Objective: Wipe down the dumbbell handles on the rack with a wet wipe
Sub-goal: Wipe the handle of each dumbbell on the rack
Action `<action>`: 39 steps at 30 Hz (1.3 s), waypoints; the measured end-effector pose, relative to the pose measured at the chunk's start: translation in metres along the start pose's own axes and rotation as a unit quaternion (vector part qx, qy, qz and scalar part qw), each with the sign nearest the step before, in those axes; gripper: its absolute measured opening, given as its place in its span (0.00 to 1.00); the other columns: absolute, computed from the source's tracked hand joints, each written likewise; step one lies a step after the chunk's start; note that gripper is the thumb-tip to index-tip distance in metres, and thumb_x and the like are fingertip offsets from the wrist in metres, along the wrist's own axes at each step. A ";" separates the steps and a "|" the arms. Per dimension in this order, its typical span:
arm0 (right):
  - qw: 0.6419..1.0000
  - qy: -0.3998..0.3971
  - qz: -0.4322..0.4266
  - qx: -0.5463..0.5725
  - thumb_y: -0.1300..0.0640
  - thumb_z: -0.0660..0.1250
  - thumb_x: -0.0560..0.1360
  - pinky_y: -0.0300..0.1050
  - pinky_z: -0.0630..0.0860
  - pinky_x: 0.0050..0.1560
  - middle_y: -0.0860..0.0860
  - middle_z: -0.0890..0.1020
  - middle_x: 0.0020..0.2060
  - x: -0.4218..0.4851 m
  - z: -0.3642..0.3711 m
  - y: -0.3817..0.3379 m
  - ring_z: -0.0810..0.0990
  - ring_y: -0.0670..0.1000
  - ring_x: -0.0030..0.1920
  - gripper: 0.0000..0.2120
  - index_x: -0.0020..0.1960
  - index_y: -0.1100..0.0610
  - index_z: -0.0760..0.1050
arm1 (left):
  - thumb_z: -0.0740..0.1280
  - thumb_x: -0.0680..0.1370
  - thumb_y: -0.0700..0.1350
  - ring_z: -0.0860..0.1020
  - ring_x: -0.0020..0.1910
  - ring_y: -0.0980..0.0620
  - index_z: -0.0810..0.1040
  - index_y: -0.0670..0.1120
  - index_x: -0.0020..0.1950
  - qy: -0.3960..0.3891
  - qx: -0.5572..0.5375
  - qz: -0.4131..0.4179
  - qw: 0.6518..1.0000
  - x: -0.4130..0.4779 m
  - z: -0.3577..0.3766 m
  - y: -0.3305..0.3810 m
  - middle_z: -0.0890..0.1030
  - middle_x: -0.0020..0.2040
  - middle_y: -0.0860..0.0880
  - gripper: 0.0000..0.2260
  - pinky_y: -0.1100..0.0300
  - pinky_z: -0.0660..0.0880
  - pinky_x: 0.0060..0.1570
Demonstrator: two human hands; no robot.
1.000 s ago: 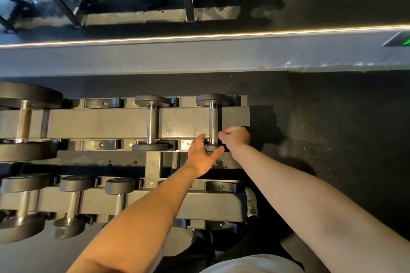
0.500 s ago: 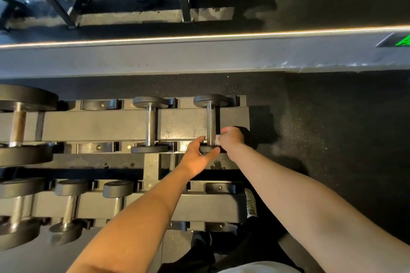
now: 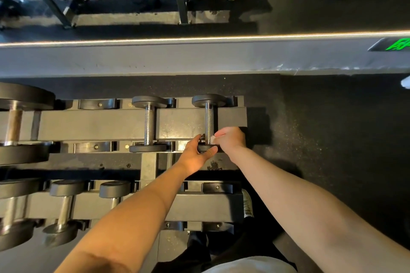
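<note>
Works the near end of the handle (image 3: 208, 119) on the dumbbell (image 3: 209, 100) at the right end of the rack's (image 3: 177, 125) top tier. Pinches a wipe (image 3: 213, 139) against the steel in the curled right hand (image 3: 230, 139), only a white corner showing. Since a second ago, closes the left hand (image 3: 197, 155) in: thumb under the near head, fingers curled round its other side, steadying it. Hardly climbs the handle meanwhile, so likely leaves most of its length unwiped, plus the neighbour (image 3: 149, 124) and the lower tier.
</note>
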State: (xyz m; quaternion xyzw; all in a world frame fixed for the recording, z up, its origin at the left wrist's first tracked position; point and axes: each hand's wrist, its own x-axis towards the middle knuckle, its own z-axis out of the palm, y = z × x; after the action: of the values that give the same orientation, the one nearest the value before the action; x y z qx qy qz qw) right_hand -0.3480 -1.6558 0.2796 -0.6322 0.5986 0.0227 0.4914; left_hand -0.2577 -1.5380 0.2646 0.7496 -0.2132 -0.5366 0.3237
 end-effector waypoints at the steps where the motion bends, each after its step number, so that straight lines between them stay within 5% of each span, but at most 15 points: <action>1: 1.000 0.001 -0.010 0.011 0.61 0.70 0.78 0.45 0.79 0.55 0.52 0.84 0.51 -0.003 0.000 0.000 0.81 0.52 0.53 0.08 0.56 0.56 0.83 | 0.74 0.72 0.63 0.62 0.78 0.46 0.53 0.53 0.82 0.006 0.005 0.004 1.000 0.000 0.001 0.001 0.60 0.81 0.48 0.46 0.47 0.61 0.77; 5: 0.997 0.004 -0.028 0.071 0.62 0.67 0.79 0.38 0.75 0.48 0.51 0.84 0.54 -0.017 0.002 0.002 0.79 0.48 0.51 0.10 0.57 0.54 0.83 | 0.71 0.78 0.57 0.58 0.80 0.46 0.50 0.49 0.83 0.019 0.006 -0.002 1.000 -0.002 0.003 0.005 0.57 0.82 0.47 0.42 0.52 0.58 0.76; 10: 0.991 -0.049 -0.051 0.116 0.63 0.61 0.82 0.45 0.73 0.65 0.51 0.81 0.61 -0.029 0.010 0.005 0.77 0.51 0.64 0.15 0.65 0.54 0.79 | 0.66 0.82 0.52 0.65 0.75 0.49 0.55 0.56 0.82 0.046 -0.068 0.026 0.996 -0.013 0.001 0.007 0.68 0.75 0.51 0.30 0.54 0.62 0.72; 13: 0.985 -0.077 -0.060 0.141 0.60 0.59 0.83 0.48 0.70 0.69 0.50 0.77 0.67 -0.030 0.013 0.007 0.74 0.52 0.69 0.17 0.70 0.50 0.74 | 0.68 0.81 0.46 0.77 0.59 0.53 0.71 0.54 0.66 0.102 -0.035 0.092 0.990 -0.013 0.005 0.005 0.78 0.59 0.55 0.14 0.69 0.70 0.54; 16: 0.974 -0.089 -0.049 0.204 0.60 0.57 0.85 0.51 0.68 0.70 0.50 0.75 0.69 -0.030 0.012 0.009 0.71 0.51 0.70 0.21 0.76 0.46 0.67 | 0.70 0.79 0.48 0.80 0.52 0.54 0.78 0.53 0.55 0.115 -0.003 0.089 0.989 -0.004 0.010 0.010 0.82 0.50 0.52 0.05 0.63 0.74 0.48; 23: 0.971 -0.030 -0.021 0.237 0.64 0.54 0.84 0.47 0.69 0.62 0.48 0.73 0.68 -0.022 0.016 0.019 0.70 0.48 0.67 0.25 0.74 0.41 0.67 | 0.68 0.80 0.43 0.80 0.48 0.55 0.81 0.48 0.54 0.143 0.002 -0.008 0.990 0.024 0.006 0.020 0.83 0.51 0.51 0.04 0.65 0.73 0.43; 29: 0.974 -0.033 -0.008 0.223 0.66 0.52 0.83 0.43 0.70 0.61 0.48 0.74 0.68 -0.011 0.016 0.024 0.72 0.49 0.69 0.26 0.72 0.42 0.71 | 0.67 0.81 0.43 0.82 0.55 0.46 0.82 0.43 0.58 0.147 0.050 -0.114 0.981 0.049 0.002 0.022 0.84 0.56 0.44 0.08 0.55 0.77 0.59; 33: 0.973 -0.026 -0.006 0.228 0.68 0.52 0.83 0.49 0.68 0.70 0.48 0.74 0.69 -0.009 0.012 0.028 0.71 0.50 0.70 0.27 0.72 0.44 0.72 | 0.65 0.81 0.45 0.79 0.56 0.45 0.80 0.43 0.64 0.044 0.047 -0.117 0.991 0.047 0.014 0.038 0.82 0.56 0.44 0.13 0.58 0.73 0.54; 39: 0.982 -0.014 -0.043 0.184 0.69 0.54 0.82 0.48 0.69 0.70 0.52 0.73 0.69 -0.014 0.009 0.023 0.72 0.52 0.70 0.26 0.74 0.49 0.71 | 0.69 0.80 0.48 0.80 0.53 0.49 0.84 0.45 0.59 0.050 0.041 -0.078 0.995 0.042 0.008 0.031 0.84 0.52 0.48 0.11 0.58 0.74 0.56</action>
State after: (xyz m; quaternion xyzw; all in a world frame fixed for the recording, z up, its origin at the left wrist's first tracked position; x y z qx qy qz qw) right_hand -0.3645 -1.6346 0.2700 -0.5556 0.5578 -0.1004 0.6084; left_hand -0.2505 -1.5898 0.2570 0.8026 -0.1592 -0.5129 0.2597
